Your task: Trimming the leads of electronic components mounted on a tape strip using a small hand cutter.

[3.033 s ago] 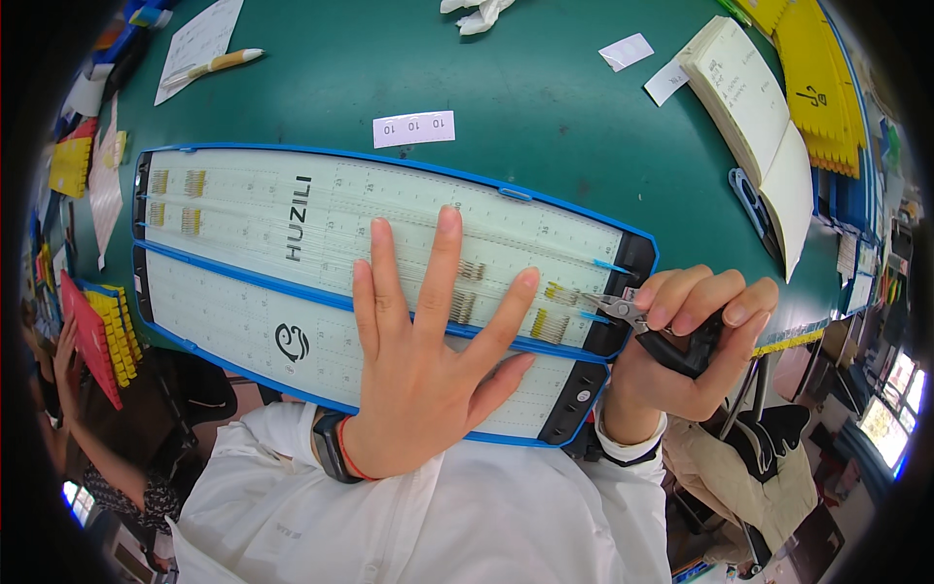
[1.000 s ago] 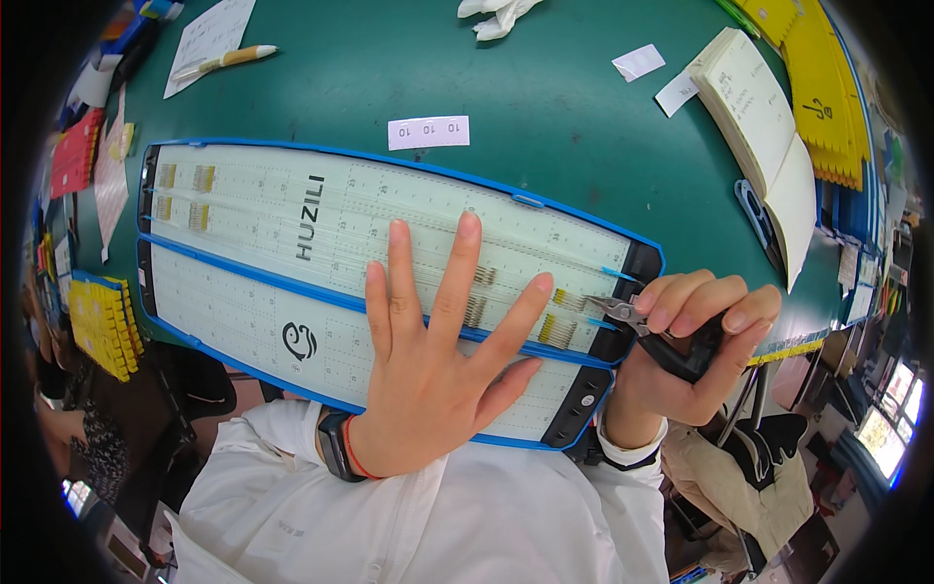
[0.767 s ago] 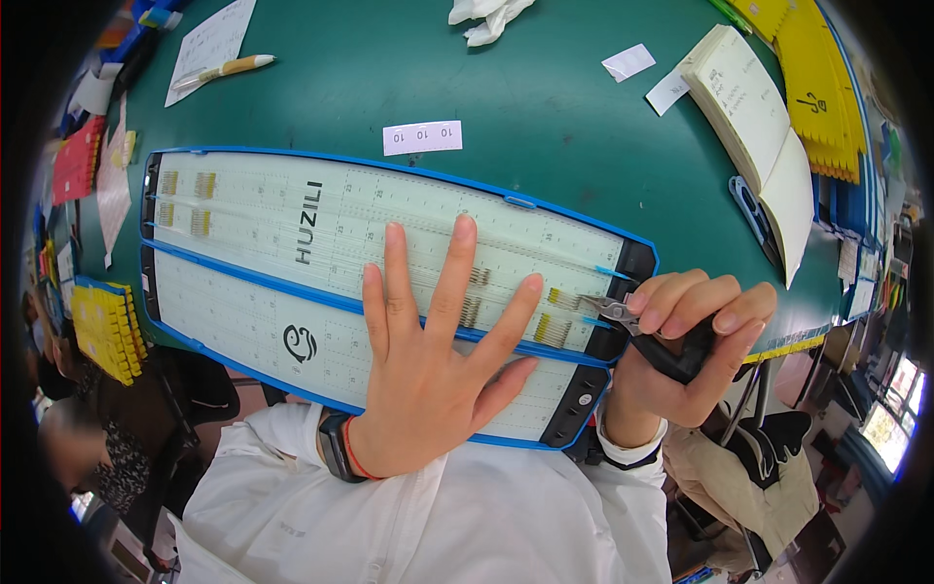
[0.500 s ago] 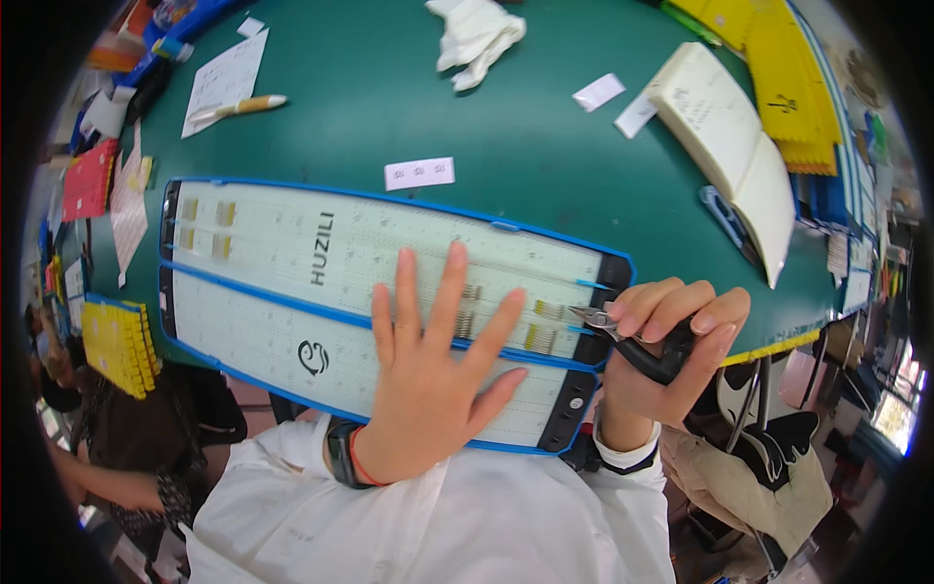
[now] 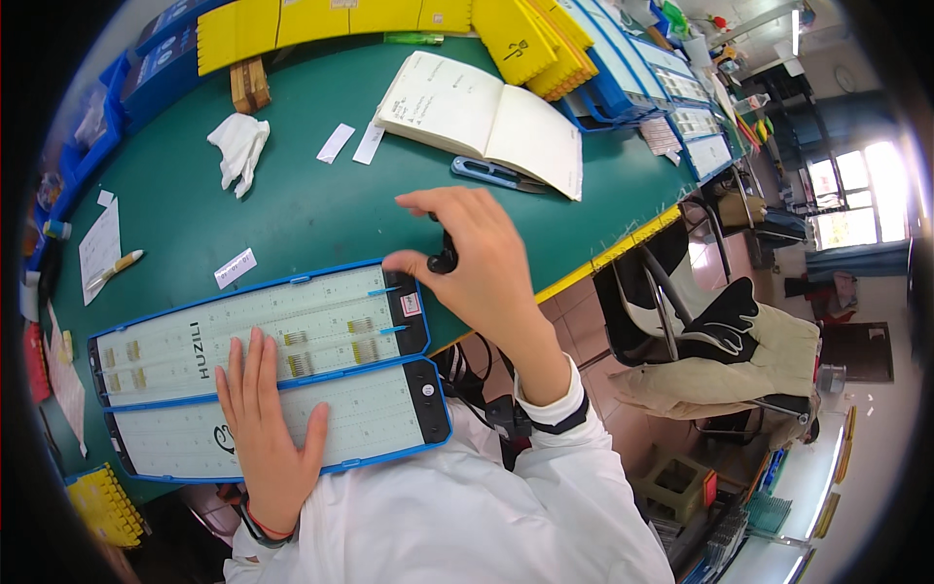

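A long, flat, blue-rimmed case lies unfolded on the green table, its two pale boards printed with dark marks. My left hand rests flat across the boards with fingers stretched out. Right of it, short rows of fine yellowish and dark pieces sit on the upper board, beside blue tabs at the dark end. Beyond the case's right end is my right hand, thumb and index finger apart. The black handle of the cutting pliers shows in its palm; the jaws are hidden.
An open notebook lies at the back with a blue utility knife beside it. A crumpled white cloth, paper slips and a pen lie further left. Yellow boards line the back. A chair stands right of the table edge.
My right hand has swung off the small rows and past the case's end, its fingers loosening around the pliers. My left hand stays flat on the case. The view has turned right.
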A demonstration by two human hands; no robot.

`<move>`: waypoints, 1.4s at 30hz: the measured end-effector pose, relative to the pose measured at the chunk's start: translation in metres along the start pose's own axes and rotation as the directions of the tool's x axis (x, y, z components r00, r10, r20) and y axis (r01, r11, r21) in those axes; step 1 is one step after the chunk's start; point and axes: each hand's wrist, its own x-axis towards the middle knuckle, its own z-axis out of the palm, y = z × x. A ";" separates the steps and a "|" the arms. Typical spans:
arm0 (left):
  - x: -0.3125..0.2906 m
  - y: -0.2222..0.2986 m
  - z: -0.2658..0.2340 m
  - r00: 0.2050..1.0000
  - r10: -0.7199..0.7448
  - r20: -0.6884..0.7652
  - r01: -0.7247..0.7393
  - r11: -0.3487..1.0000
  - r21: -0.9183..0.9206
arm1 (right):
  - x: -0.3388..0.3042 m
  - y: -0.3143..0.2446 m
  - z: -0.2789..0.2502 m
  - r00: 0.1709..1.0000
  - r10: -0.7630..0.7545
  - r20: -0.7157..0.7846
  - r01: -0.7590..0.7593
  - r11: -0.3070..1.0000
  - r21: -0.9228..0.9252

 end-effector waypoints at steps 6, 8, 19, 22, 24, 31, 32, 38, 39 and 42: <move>-0.003 0.002 0.000 0.999 -0.010 -0.047 0.009 1.000 -0.023 | -0.041 0.013 -0.039 0.969 0.149 -0.199 -0.170 0.981 -0.092; -0.003 0.002 0.002 0.998 -0.029 -0.047 0.028 1.000 -0.008 | -0.060 0.033 -0.063 0.912 0.243 -0.330 -0.305 0.940 -0.150; 0.001 0.008 0.010 0.993 -0.023 -0.112 0.025 0.999 0.020 | -0.116 0.070 -0.091 0.899 0.243 -0.365 -0.388 0.830 -0.402; 0.001 0.008 0.012 0.994 -0.019 -0.109 0.024 0.999 0.046 | -0.114 0.068 -0.087 0.917 0.156 -0.367 -0.335 0.802 -0.495; 0.001 0.009 0.011 0.993 -0.024 -0.112 0.030 0.998 0.054 | -0.111 0.064 -0.086 0.935 0.082 -0.346 -0.278 0.775 -0.568; -0.002 0.014 0.008 0.989 -0.071 -0.127 0.076 0.996 0.038 | -0.104 0.061 -0.079 0.863 0.293 -0.411 -0.451 0.813 -0.368; -0.002 0.015 0.007 0.990 -0.066 -0.123 0.070 0.997 0.031 | -0.100 0.058 -0.076 0.866 0.249 -0.434 -0.434 0.804 -0.406; -0.006 0.024 0.009 0.995 -0.062 -0.073 0.066 0.996 0.057 | -0.098 0.056 -0.077 0.753 0.429 -0.499 -0.567 0.809 -0.159; -0.008 0.025 0.009 0.994 -0.065 -0.083 0.069 0.996 0.056 | -0.095 0.053 -0.079 0.718 0.481 -0.503 -0.570 0.821 -0.028; -0.013 0.020 0.010 0.990 -0.101 -0.097 0.102 0.995 0.008 | -0.081 0.009 -0.085 0.881 0.267 -0.391 -0.365 0.909 -0.201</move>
